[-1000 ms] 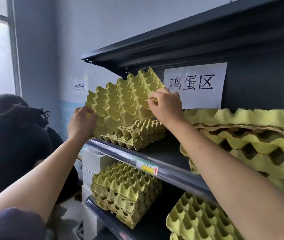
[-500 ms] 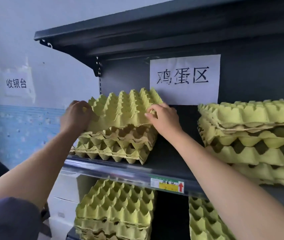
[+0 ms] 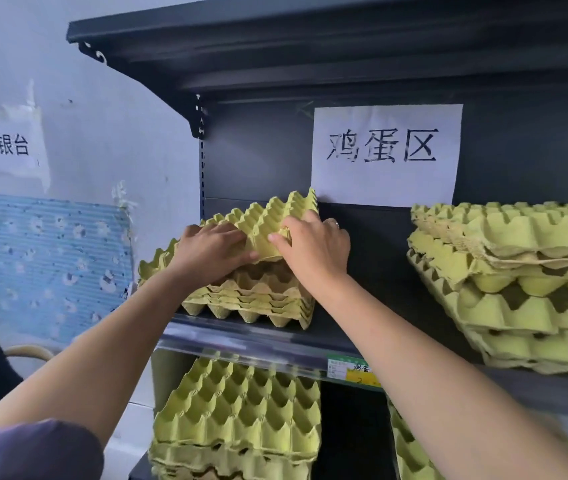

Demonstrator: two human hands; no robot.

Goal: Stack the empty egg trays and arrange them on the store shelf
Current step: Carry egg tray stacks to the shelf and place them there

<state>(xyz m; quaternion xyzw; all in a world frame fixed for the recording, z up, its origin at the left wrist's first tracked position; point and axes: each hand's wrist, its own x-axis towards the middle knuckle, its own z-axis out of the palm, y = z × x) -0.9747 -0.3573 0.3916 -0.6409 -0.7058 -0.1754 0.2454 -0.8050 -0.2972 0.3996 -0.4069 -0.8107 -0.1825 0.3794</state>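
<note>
**Desk:** What do the hands have?

**Photographer:** Both hold the top tray (image 3: pixel 268 216). The left hand (image 3: pixel 211 249) grips its near edge with the fingers tucked under. The right hand (image 3: pixel 313 247) pinches the near right corner, thumb in front and fingers over the peaks. The tray sits tilted, far edge raised and near edge low over the small stack (image 3: pixel 251 296) on the upper shelf (image 3: pixel 372 306).

**Desk:** What could go wrong?

**Photographer:** Most likely a bad nest. The tray looks tipped and slightly turned against the pile below. If it is pressed down before the cups line up, the soft pulp may crush, or the tray may perch crooked. A shove from the right could also slide the pile toward the open left end, where its corner pokes past the upright.

**Desk:** And the arms?

**Photographer:** Both reach up and forward, bare forearms converging on the tray, hands close together with their backs to the camera. A taller stack (image 3: pixel 518 271) stands well apart on the right, below a paper sign (image 3: pixel 384 154)
</note>
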